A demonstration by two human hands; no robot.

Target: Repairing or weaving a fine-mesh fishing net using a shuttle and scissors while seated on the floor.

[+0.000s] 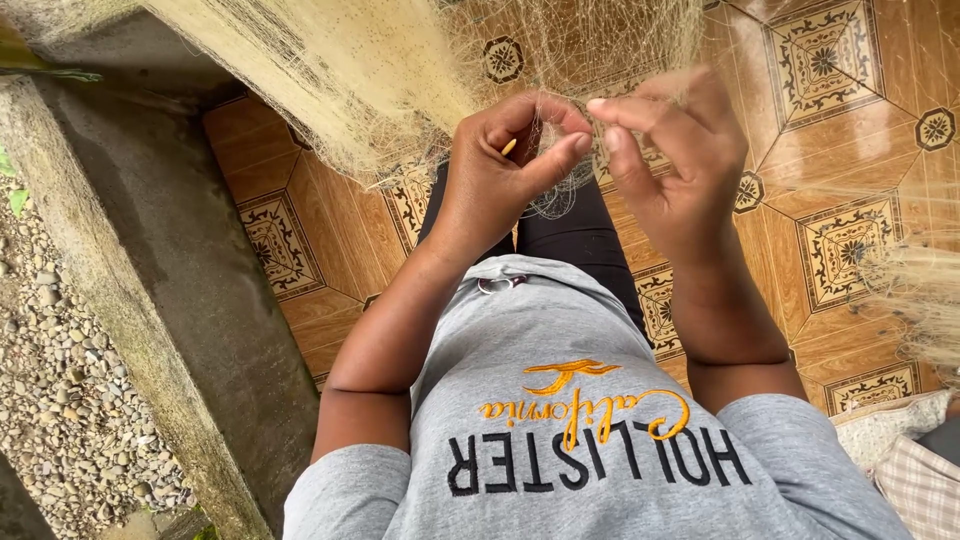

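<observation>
**Hands at fine net**

Left hand [500,170]: fingers curled, thumb and forefinger pinching a small yellow needle [509,147] and net [400,70] strands. Right hand [680,150]: fingers bent, partly spread, tips among the mesh, just beside the left. Net: pale, bunched, hanging above both hands over patterned brown tiles [830,240]. Concrete ledge [160,260] and gravel [60,390] at left

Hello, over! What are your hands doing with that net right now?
Left hand pinching a small yellow tool against the pale fishing net. Right hand half open, fingers in the fine mesh. Net hangs over the patterned tile floor; nothing blocking.
</observation>
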